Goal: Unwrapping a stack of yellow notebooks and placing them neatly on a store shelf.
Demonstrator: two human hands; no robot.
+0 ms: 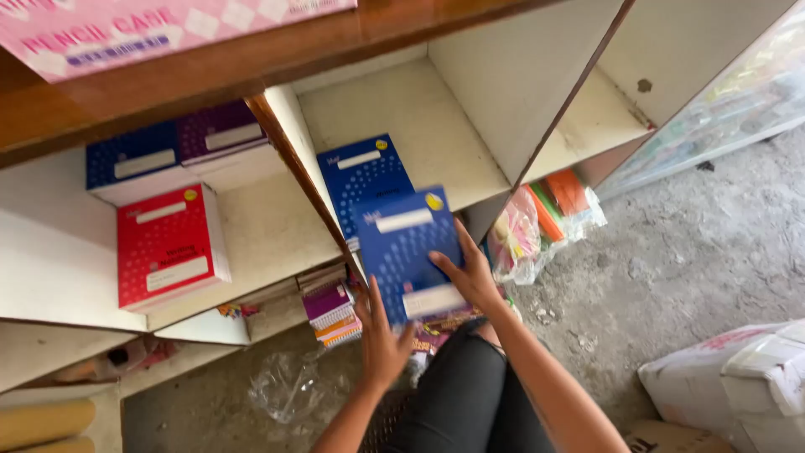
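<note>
Book stack [407, 252] sat at front edge of middle shelf compartment [419, 117], second book stack [362, 180] just behind it. Left hand [381, 340] gripped front stack's lower left, right hand [470, 273] its right side. Left compartment [268, 226] held stack [168, 243] near front edge, two stacks [180, 151] behind. Wrapped packs [545, 218] lay on floor [688, 252] right of shelf.
</note>
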